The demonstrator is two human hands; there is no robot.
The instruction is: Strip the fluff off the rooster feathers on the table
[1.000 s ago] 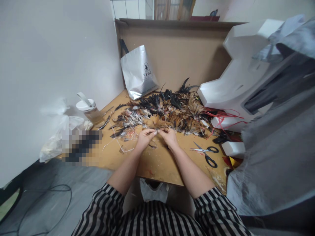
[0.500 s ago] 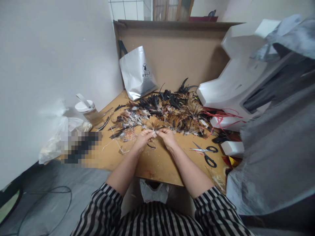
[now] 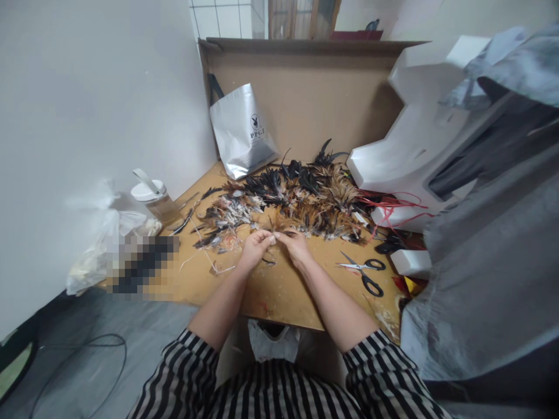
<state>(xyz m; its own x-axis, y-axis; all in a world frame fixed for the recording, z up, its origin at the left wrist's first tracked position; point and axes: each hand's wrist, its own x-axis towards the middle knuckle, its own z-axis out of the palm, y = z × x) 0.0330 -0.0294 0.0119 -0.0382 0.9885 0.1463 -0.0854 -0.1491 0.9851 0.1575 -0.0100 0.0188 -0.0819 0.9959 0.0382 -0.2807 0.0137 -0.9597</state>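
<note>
My left hand [image 3: 257, 247] and my right hand [image 3: 297, 247] meet over the table, thumbs and fingertips pinched together. Between them they grip a small bunch of brown feathers [image 3: 276, 223], whose tips fan out away from me. The fingers cover its base. Just beyond the hands lies a broad pile of black, brown and pale feathers [image 3: 301, 186]. One dark curved feather [image 3: 269, 262] rests on the wood below my fingers. A pair of scissors [image 3: 363, 273] with black handles lies with its blades apart, right of my right forearm.
The wooden table [image 3: 279, 299] is backed by a cardboard panel [image 3: 314, 99]. A silver bag [image 3: 242, 131] stands at the rear. On the left are a lidded jar [image 3: 155, 201] and a plastic bag [image 3: 98, 250]. White foam [image 3: 384, 160], red strings [image 3: 402, 202] and grey cloth [image 3: 471, 279] crowd the right.
My fingertips have drawn closer together at the base of the feather bunch, hiding the pale part that showed before. The whole view has shifted slightly; the table's things lie as before.
</note>
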